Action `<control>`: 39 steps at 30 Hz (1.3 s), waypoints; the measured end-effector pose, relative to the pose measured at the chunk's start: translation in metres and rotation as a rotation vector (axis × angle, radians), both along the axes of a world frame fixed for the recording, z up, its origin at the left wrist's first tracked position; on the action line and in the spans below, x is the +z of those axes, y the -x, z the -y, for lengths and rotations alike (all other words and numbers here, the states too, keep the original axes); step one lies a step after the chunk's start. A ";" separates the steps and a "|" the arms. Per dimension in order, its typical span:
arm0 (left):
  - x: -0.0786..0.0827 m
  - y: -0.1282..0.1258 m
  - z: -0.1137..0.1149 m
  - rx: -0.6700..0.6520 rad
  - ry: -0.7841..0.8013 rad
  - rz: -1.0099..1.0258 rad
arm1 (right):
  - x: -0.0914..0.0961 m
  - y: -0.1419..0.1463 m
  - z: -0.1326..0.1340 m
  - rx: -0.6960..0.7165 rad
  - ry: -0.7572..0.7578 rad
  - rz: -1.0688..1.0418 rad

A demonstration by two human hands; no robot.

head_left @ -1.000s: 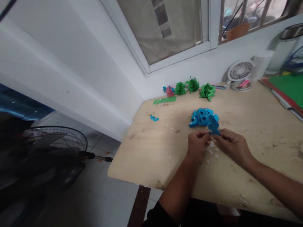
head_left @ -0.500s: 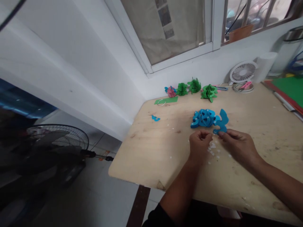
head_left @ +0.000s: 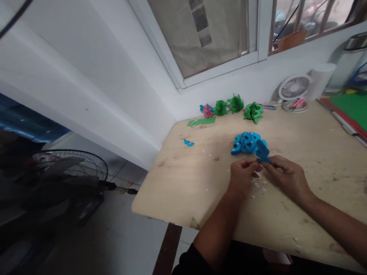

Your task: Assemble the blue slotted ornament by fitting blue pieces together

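Between my two hands a curved blue cut-out (head_left: 262, 149), paper or foam sheet, stands on edge above the table. My right hand (head_left: 289, 176) pinches its lower right edge between thumb and fingers. The fingertips of my left hand (head_left: 243, 175) are closed on its lower left edge; a small bit there is too tiny to make out. Just behind lies a pile of similar blue cut-outs (head_left: 246, 142), some with small white squares on them. Small white scraps (head_left: 263, 183) are scattered on the tabletop under my hands.
One blue piece (head_left: 188, 143) lies off to the left on the wooden table (head_left: 177, 183). Along the wall sit green paper figures (head_left: 254, 112), a pink-and-blue one (head_left: 207, 110), a green strip (head_left: 202, 121) and a small white fan (head_left: 295, 87). Green sheets (head_left: 351, 110) are at right.
The blue cut-out has turned and shifted left in my right hand. My left fingertips have come over to its edge and now meet it.
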State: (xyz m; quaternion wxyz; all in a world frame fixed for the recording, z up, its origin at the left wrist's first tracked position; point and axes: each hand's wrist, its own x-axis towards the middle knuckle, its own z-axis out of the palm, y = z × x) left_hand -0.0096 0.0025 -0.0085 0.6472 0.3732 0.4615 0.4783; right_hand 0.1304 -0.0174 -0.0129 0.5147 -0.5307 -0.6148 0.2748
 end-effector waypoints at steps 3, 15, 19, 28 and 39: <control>0.000 0.000 0.000 0.014 0.006 -0.002 | 0.002 0.001 0.002 0.014 -0.006 0.015; -0.005 -0.002 -0.003 0.035 -0.008 -0.046 | 0.004 0.004 0.003 0.019 0.013 -0.008; -0.004 -0.003 -0.003 0.041 -0.023 -0.038 | 0.005 0.005 0.001 -0.012 0.112 -0.117; -0.006 0.003 -0.003 -0.101 -0.056 -0.068 | 0.007 -0.002 -0.006 -0.109 0.403 -0.452; -0.011 0.005 -0.002 -0.198 -0.290 -0.322 | 0.012 -0.006 -0.010 -0.136 0.407 -0.497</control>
